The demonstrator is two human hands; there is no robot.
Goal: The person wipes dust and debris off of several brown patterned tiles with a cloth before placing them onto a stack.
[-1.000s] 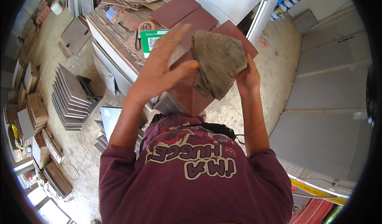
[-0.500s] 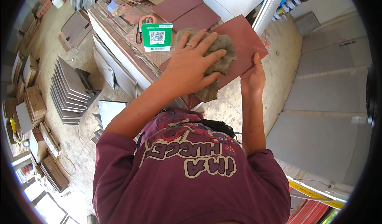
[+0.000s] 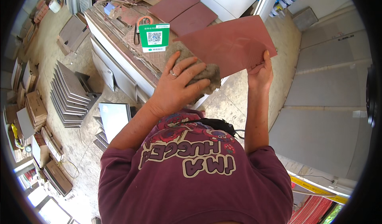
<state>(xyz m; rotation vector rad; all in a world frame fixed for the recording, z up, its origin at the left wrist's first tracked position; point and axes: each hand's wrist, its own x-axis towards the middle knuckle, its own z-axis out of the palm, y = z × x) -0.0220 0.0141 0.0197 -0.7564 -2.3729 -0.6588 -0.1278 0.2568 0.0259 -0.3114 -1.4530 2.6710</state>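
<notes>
Pressing a grey rag against the lower left corner of a dark red tile, the left hand lies spread over the cloth, fingers fanned toward one o'clock, a ring showing on one finger; it grips the rag loosely rather than clenching it. The right hand pinches the tile at its lower right corner, at about four o'clock of the tile, thumb up along the edge, forearm rising almost straight from the shoulder; the tile is held in the air, tilted, above the edge of the counter.

The likely trouble is the grip: the tile hangs from one corner alone, so a firm push of the rag could twist it out of the right hand, and it would probably strike the counter edge or the paved floor and crack; the rag, only lightly held, could also slip off.

At eleven o'clock of the rag a green card stands on the counter; two more red tiles lie at twelve; grey tiles lean in a row at nine o'clock on the floor.
</notes>
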